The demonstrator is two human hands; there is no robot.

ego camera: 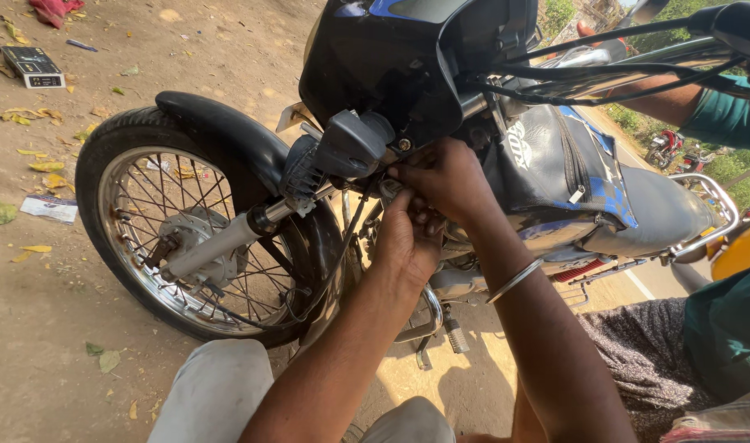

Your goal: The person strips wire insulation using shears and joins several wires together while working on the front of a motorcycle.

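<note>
I see the motorcycle [440, 123] filling most of the view, standing on a dirt ground [38, 328] strewn with dry leaves. Its spoked front wheel [186, 230] sits at the left under a black mudguard [227, 123], with the silver fork leg [219, 242] running down to the hub. The black and blue fuel tank [563, 164] and seat [662, 209] stretch off to the right, and the black headlight fairing [375, 57] hangs above my hands.

Both my hands meet just below that fairing, beside a grey horn-like unit [350, 148] on the fork. My left hand [403, 242] is curled narrow, fingers closed around something small near the frame; I cannot tell what it is, since it is hidden by the fingers. My right hand [444, 176], with a metal bangle [514, 280] on the wrist, is bent over it, fingertips pinched tight at the same spot, touching the left hand.

Another person's arm in a teal sleeve [723, 115] reaches in at upper right. A small dark box [32, 66] lies on the ground far left.
</note>
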